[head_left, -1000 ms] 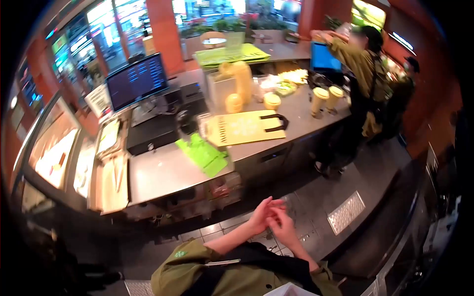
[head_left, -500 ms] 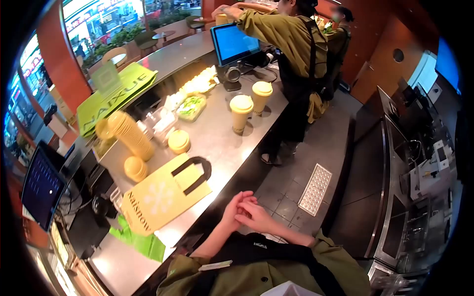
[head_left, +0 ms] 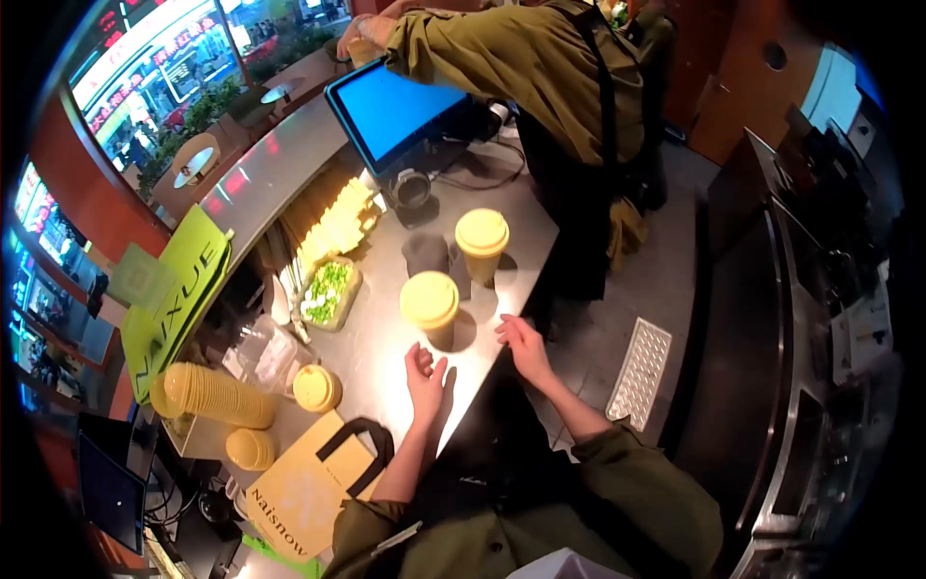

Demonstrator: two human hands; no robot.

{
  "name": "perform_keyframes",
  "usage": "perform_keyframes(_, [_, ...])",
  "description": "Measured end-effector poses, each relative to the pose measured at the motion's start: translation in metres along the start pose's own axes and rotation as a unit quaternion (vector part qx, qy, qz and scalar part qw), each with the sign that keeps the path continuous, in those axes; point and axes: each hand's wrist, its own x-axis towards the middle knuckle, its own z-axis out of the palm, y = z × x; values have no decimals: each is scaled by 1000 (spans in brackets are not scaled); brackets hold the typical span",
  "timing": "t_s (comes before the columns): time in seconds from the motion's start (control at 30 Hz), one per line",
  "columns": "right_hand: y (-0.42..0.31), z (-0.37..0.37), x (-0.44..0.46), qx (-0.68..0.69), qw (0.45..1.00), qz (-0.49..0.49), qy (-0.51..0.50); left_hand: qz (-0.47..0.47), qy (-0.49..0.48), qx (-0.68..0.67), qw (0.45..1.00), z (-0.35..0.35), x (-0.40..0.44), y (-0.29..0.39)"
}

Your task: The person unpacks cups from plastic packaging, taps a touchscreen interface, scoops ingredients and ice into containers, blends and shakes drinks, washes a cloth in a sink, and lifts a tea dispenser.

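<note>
Two lidded yellow takeaway cups stand upright on the counter. My left hand is just below the nearer cup, fingers curled and thumb apart, with nothing held. My right hand hangs by the counter's edge, to the right of that cup, its fingers apart and nothing in them. The farther cup stands beyond both hands. Left of my left forearm lies a yellow paper bag with dark handles, flat on the counter. A small stack of yellow lids sits above the bag.
A long stack of yellow cups leans on the left, near a green bag. A tub of green-and-white packets is behind the lids. A blue-screened monitor stands at the back. A co-worker leans over the counter there.
My hands, clasped together before, have parted and reached forward toward the cups. The view has moved closer to the counter. The co-worker is bent further over it.
</note>
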Motion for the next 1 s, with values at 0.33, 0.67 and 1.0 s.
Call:
perform_keyframes(0.33, [11, -35, 295, -143, 955, -259, -11, 107, 286, 251, 919, 36, 23, -3])
perform_keyframes(0.67, [-73, 89, 440, -196, 880, -423, -85, 40, 357, 253, 898, 49, 37, 5])
perform_keyframes(1.0, [-34, 104, 442, -199, 867, -453, -53, -4, 400, 285, 871, 52, 42, -2])
